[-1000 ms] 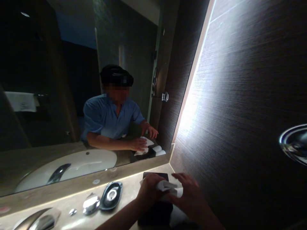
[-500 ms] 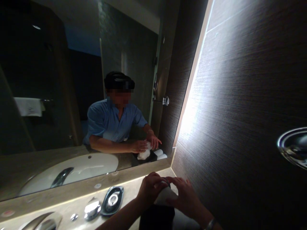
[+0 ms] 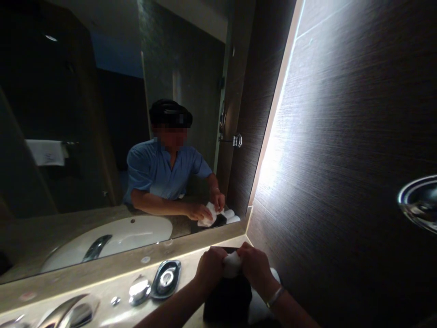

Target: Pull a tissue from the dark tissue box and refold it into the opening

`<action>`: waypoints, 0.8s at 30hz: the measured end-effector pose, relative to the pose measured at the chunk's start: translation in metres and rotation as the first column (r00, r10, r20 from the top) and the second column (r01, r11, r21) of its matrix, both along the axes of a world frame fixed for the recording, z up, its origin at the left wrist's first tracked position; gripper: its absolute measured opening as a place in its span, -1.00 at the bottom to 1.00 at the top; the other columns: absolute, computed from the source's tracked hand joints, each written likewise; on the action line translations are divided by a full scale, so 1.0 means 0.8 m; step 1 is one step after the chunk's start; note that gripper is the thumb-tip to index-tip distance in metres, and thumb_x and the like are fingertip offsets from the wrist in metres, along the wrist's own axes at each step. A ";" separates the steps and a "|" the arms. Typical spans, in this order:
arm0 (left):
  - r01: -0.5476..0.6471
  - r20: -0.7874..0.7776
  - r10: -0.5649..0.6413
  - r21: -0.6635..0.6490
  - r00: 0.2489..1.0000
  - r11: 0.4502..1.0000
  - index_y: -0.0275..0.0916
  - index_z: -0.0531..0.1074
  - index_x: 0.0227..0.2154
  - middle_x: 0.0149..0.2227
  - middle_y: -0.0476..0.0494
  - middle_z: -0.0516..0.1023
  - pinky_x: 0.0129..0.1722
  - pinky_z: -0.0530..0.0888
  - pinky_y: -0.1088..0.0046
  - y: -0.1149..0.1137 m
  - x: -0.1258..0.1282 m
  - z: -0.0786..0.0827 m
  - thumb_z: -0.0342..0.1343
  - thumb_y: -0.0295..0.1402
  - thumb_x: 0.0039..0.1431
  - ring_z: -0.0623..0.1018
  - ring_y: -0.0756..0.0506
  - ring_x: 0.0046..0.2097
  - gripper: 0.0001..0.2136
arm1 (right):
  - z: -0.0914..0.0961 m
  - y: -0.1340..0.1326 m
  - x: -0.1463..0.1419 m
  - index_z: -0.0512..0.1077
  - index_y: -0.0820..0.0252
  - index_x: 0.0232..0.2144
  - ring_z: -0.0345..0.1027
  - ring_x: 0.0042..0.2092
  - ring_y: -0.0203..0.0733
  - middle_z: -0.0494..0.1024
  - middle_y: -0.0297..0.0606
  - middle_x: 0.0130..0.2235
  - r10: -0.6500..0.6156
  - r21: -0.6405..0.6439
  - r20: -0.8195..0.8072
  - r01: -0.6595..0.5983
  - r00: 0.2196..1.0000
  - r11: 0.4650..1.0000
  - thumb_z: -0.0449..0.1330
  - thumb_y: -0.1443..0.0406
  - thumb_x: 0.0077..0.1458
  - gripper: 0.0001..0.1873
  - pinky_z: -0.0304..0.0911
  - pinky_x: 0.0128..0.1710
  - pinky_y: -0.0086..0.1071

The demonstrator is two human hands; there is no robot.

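Note:
A crumpled white tissue (image 3: 232, 265) stretches between my two hands, over a black box (image 3: 228, 300) on the counter. My left hand (image 3: 212, 266) is closed, gripping the tissue's left side. On the other side, my right hand (image 3: 253, 264) pinches it with bent fingers. The mirror shows the same hold from the front, with the tissue's reflection (image 3: 206, 219) hanging below the fingers. Partly behind my right wrist lie white rolled towels (image 3: 276, 276). Most of my fingertips are hidden from above.
Left of my hands on the counter (image 3: 191, 269) are a dark soap dish (image 3: 166, 279), a chrome knob (image 3: 139, 289) and the faucet (image 3: 64, 312). A large mirror (image 3: 191, 68) rises behind the counter. The dark wall (image 3: 341, 182) on the right carries a round chrome fixture (image 3: 421, 205).
My fingers, spread around the tissue before, have closed on it. My right hand has drawn in toward the left, and the view has shifted slightly.

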State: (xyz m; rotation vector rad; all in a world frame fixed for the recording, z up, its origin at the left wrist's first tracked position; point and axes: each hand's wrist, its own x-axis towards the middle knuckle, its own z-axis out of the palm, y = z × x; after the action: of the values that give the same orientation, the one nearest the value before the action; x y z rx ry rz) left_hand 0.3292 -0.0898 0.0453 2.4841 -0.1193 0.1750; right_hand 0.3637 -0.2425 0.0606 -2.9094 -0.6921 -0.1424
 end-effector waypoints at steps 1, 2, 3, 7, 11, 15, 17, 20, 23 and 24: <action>0.012 0.060 -0.011 -0.011 0.998 1.000 -0.19 0.52 -0.44 -0.21 -0.10 0.55 -0.22 0.43 0.39 -0.001 -0.004 -0.012 -0.05 -0.37 0.07 0.52 -0.11 -0.22 -0.78 | -0.008 0.001 -0.006 0.44 0.19 -0.40 0.35 -0.25 -0.21 0.46 -0.26 -0.25 0.025 0.036 0.016 -0.025 1.000 0.999 -0.09 0.46 0.11 -0.69 0.14 -0.36 -0.40; 0.038 0.113 -0.039 0.006 0.993 0.999 -0.17 0.52 -0.33 -0.04 -0.10 0.47 -0.09 0.41 0.36 0.000 -0.009 -0.023 -0.08 -0.41 0.08 0.48 -0.12 -0.08 -0.75 | -0.015 0.001 -0.012 0.43 0.20 -0.34 0.32 -0.18 -0.22 0.44 -0.25 -0.20 0.072 0.086 0.028 -0.074 0.997 0.994 -0.12 0.48 0.10 -0.67 0.17 -0.29 -0.41; 0.078 0.150 -0.083 0.042 0.985 0.996 -0.16 0.49 -0.21 0.12 -0.10 0.32 0.04 0.34 0.32 0.003 -0.014 -0.033 -0.10 -0.46 0.07 0.38 -0.14 0.07 -0.69 | -0.021 -0.002 -0.018 0.42 0.19 -0.27 0.28 -0.10 -0.22 0.42 -0.25 -0.13 0.138 0.140 0.037 -0.141 0.990 0.980 -0.10 0.50 0.07 -0.67 0.18 -0.17 -0.41; 0.250 0.075 -0.270 0.202 0.960 0.947 -0.07 0.27 0.07 0.29 -0.04 -0.08 0.23 0.06 0.10 0.021 -0.035 -0.042 -0.06 -0.51 -0.03 -0.06 -0.20 0.29 -0.47 | -0.028 -0.024 -0.034 0.26 -0.06 -0.01 -0.12 0.23 -0.08 0.24 -0.44 0.13 0.370 0.240 -0.039 -0.351 0.928 0.905 0.04 0.37 0.02 -0.55 -0.38 0.22 0.01; 0.298 0.063 -0.331 0.299 0.942 0.907 0.02 0.36 -0.05 0.13 -0.02 0.30 0.20 -0.08 -0.06 0.029 -0.040 -0.013 0.01 -0.32 0.08 0.05 -0.27 0.25 -0.66 | -0.020 -0.030 -0.033 0.29 -0.10 -0.09 -0.30 0.28 -0.01 0.32 -0.52 0.07 0.407 0.188 -0.087 -0.386 0.909 0.903 0.00 0.21 0.13 -0.73 -0.71 0.13 0.17; 0.321 0.023 -0.353 0.367 0.935 0.873 -0.21 0.48 -0.37 -0.33 -0.17 0.54 0.16 0.00 -0.03 0.017 -0.027 0.007 -0.03 -0.35 0.12 0.29 -0.26 0.11 -0.82 | -0.027 -0.014 -0.024 0.37 0.13 -0.32 -0.07 0.21 -0.03 0.49 -0.37 -0.25 0.387 0.118 -0.018 -0.382 0.922 0.916 -0.05 0.29 0.14 -0.81 -0.64 0.15 0.13; 0.340 -0.012 -0.366 0.403 0.930 0.850 -0.27 0.50 -0.38 -0.31 -0.28 0.54 0.13 0.04 -0.08 0.013 -0.019 0.007 -0.09 -0.36 0.16 0.25 -0.31 0.15 -0.75 | -0.032 -0.008 -0.019 0.37 0.18 -0.39 -0.05 0.19 -0.01 0.49 -0.33 -0.29 0.388 0.103 -0.002 -0.385 0.922 0.917 -0.03 0.29 0.12 -0.81 -0.58 0.16 0.11; 0.344 -0.012 -0.364 0.351 0.932 0.871 -0.30 0.50 -0.39 -0.23 -0.36 0.52 0.09 0.08 -0.10 0.015 -0.008 -0.002 -0.09 -0.36 0.15 0.23 -0.33 0.16 -0.74 | -0.031 -0.008 -0.016 0.37 0.17 -0.43 0.00 0.17 -0.03 0.49 -0.32 -0.31 0.378 0.147 0.003 -0.374 0.926 0.916 -0.01 0.28 0.10 -0.82 -0.49 0.15 0.12; 0.235 0.084 -0.242 0.083 0.967 0.968 -0.28 0.48 -0.49 -0.30 -0.24 0.51 0.00 0.25 0.12 0.022 0.003 -0.017 0.00 -0.38 0.07 0.38 -0.22 0.01 -0.82 | -0.023 -0.015 -0.015 0.37 0.11 -0.29 0.12 0.08 -0.13 0.48 -0.36 -0.23 0.341 0.256 0.022 -0.335 0.940 0.907 0.03 0.29 0.06 -0.85 -0.45 0.16 0.07; 0.181 0.107 -0.176 -0.036 0.979 0.983 -0.28 0.47 -0.52 -0.33 -0.21 0.49 -0.05 0.30 0.22 0.023 0.006 -0.022 0.01 -0.37 0.05 0.41 -0.18 -0.07 -0.83 | -0.021 -0.017 -0.014 0.34 0.08 -0.20 0.12 0.08 -0.15 0.46 -0.36 -0.16 0.324 0.297 0.028 -0.317 0.946 0.901 0.06 0.30 0.03 -0.77 -0.43 0.16 0.04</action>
State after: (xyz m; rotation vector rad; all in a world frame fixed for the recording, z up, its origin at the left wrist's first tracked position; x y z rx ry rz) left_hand 0.3342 -0.0710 0.0281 2.4034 -0.3765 0.2278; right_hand 0.3522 -0.2558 0.0441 -2.4685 -1.0357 -0.1607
